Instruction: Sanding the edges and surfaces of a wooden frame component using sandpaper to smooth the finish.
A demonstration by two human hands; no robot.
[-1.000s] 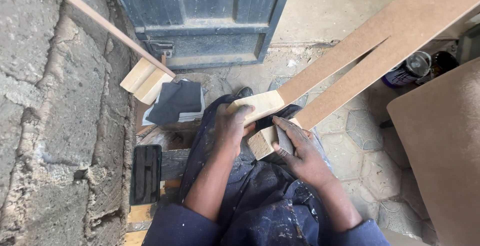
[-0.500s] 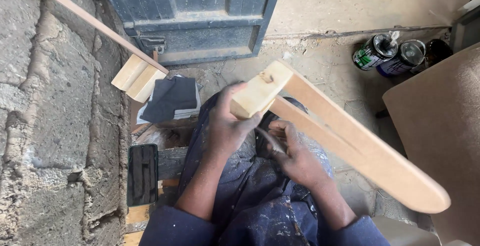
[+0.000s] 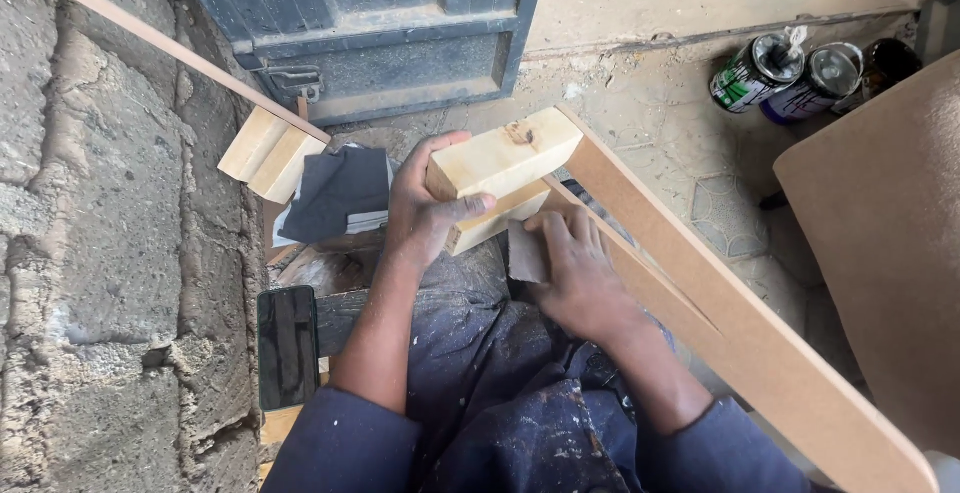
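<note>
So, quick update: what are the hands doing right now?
Left hand gripping wood block. Right hand pressing sandpaper beneath it. Long board attached, stretching out right.

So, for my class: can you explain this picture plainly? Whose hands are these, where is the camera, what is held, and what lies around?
There is no machine here. The camera sits on a person's head and looks down at their own lap and hands. The left hand grips a pale wooden block fixed to long brown boards. The right hand presses a small piece of sandpaper against the wood. Beside the person's left a dark phone lies on a plank, with grey sheets nearby. Paint tins stand on the floor, near a blue door.
</note>
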